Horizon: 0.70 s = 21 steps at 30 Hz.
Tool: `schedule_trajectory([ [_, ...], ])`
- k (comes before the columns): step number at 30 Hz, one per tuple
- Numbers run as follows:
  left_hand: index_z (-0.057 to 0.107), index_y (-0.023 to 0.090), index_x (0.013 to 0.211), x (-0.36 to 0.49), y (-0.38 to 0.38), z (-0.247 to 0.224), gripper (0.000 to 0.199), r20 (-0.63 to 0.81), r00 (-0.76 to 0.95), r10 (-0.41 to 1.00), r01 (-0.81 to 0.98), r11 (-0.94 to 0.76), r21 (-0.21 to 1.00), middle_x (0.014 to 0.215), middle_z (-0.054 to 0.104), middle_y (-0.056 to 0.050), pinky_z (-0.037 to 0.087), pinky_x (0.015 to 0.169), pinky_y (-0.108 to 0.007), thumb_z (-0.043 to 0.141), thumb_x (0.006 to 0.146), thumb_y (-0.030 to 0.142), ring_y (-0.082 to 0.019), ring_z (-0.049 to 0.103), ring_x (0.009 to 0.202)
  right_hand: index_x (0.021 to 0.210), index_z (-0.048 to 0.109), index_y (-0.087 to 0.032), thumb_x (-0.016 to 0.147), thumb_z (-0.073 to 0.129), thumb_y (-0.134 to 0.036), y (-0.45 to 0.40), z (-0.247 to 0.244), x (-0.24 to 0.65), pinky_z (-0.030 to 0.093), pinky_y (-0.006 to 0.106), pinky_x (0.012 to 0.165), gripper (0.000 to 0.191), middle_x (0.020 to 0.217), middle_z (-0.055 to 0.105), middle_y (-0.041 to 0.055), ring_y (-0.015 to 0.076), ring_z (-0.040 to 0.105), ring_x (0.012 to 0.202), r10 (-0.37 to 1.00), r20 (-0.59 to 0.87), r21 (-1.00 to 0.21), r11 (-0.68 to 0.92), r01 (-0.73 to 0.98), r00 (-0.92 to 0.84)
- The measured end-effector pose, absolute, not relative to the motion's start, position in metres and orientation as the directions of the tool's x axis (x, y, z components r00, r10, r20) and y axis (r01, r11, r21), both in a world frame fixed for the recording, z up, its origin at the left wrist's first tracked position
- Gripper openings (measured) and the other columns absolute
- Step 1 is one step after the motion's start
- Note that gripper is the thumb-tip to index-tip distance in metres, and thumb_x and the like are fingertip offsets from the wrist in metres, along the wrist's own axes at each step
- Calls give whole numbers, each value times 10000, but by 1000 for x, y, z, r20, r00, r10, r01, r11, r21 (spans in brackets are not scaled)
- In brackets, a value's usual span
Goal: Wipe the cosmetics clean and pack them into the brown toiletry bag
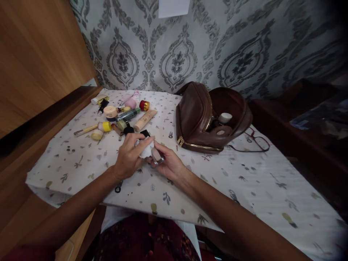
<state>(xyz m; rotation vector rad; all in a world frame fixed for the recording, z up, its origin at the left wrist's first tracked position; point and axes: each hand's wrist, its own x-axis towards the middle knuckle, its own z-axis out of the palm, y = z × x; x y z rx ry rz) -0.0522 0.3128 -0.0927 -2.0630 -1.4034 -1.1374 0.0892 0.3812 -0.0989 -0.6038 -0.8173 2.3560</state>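
My right hand (171, 165) grips a small clear glass bottle with beige liquid (157, 156), which looks like foundation or nail polish. Closed over a crumpled white tissue (146, 148), my left hand (129, 154) presses it toward the bottle's upper end. The fingers partly cover both. A black cap (145, 133) shows just beyond the tissue; whether it belongs to the bottle I cannot tell. Beyond my hands lie a beige squeeze tube (145, 119), a dark green bottle (127, 115), a peach-lidded jar (110, 112) and a red and gold jar (144, 105).
A brown leather bag (194, 112) stands unzipped at the back right, a white-capped container (225, 117) inside. Red-framed glasses (257, 143) lie beside it. Several cosmetics, including a makeup brush (86, 130), spread across the left of the patterned tablecloth (198, 206). A wooden cabinet (46, 54) borders the left.
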Motion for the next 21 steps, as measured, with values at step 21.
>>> schedule_trajectory([
  [21, 683, 162, 1189, -74, 322, -84, 411, 407, -248, 879, 485, -250, 838, 1074, 742, -68, 520, 738, -270, 466, 982, 444, -168, 665, 830, 941, 697, -90, 889, 597, -210, 387, -100, 96, 512, 209, 576, 165, 832, 699, 86, 144, 637, 732, 443, -177, -551, -784, -284, -879],
])
